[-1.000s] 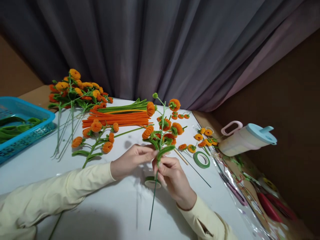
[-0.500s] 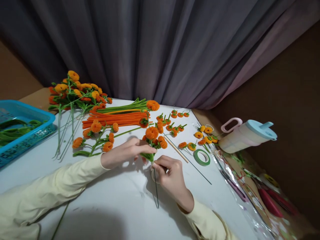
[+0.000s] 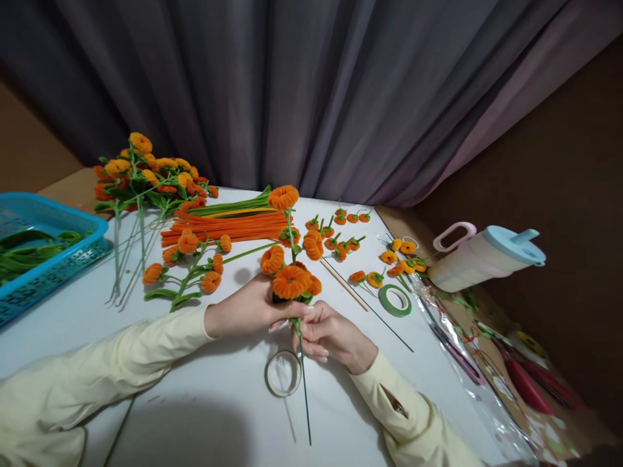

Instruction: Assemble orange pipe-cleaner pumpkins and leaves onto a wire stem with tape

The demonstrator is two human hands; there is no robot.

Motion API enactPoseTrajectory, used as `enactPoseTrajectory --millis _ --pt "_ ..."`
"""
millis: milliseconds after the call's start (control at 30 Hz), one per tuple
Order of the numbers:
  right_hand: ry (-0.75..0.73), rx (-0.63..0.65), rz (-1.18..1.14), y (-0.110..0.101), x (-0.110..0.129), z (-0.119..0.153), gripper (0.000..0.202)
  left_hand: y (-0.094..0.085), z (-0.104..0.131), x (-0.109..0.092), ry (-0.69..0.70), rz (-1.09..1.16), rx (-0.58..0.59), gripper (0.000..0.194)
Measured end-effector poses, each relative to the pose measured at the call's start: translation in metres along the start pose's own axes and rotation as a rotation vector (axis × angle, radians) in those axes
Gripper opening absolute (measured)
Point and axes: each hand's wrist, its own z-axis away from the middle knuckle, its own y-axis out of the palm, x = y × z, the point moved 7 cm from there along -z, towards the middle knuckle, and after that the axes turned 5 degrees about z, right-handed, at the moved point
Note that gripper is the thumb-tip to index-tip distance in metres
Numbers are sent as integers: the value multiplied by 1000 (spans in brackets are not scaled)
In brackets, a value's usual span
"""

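A spray of orange pipe-cleaner flowers [image 3: 291, 282] stands nearly upright between my two hands. Its thin dark wire stem [image 3: 306, 402] points down towards me over the table. My left hand [image 3: 256, 306] is closed round the stem just under the lower blooms, thumb across the front. Below and to the right, my right hand [image 3: 339, 335] pinches the same stem, fingertips touching it. A nearly used-up roll of tape [image 3: 283, 393] hangs beside the stem, under both hands. Part of the stem and the tape's free end are hidden by my fingers.
Orange pipe cleaners [image 3: 228, 227] and a finished flower branch [image 3: 192, 275] lie behind my left arm. A blue basket [image 3: 53, 211] is at left. To the right are small flower heads [image 3: 343, 246], a wooden stick [image 3: 348, 288], green tape [image 3: 395, 301], a tumbler [image 3: 467, 263] and red-handled pliers [image 3: 528, 386].
The flower spray has tilted, its top bloom moving left, and its lower blooms now face me. My right hand has turned, and the tape roll beneath it has come into view.
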Motion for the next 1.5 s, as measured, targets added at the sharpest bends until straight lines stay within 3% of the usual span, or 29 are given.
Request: enactPoseTrajectory --millis 167,333,467,633,733,833,967,1133,1333,1433,1500 --pt "-28 138 -188 16 -5 -3 30 4 6 -1 7 46 36 35" --pt "-41 117 -190 21 -5 1 23 -5 8 -7 111 22 -57 15" --pt "-61 42 -154 17 -5 0 25 -9 5 -11 116 -40 -40 22" --pt "-191 -278 95 -7 28 -8 32 -24 -20 -16 110 -35 16 32" --pt "-277 -399 175 -19 55 -16 26 -45 -39 -16 179 68 -134 33" --pt "-336 -504 244 -29 68 -22 23 -54 -48 -2 129 113 -229 28" --pt "-375 -635 341 -32 68 -21 25 -72 -32 9 104 -67 -540 33" --pt "-390 -751 501 -20 66 -12 29 -57 -21 11 -18 -45 -389 41" --pt "-461 -868 646 -3 71 -3 29 -38 -15 11 -47 314 -342 32" --pt "-468 -843 661 0 76 -1 28 -33 -14 11 -54 501 -322 35" --pt "-434 -730 623 -1 79 -5 30 -31 -14 8 -68 593 -289 38"
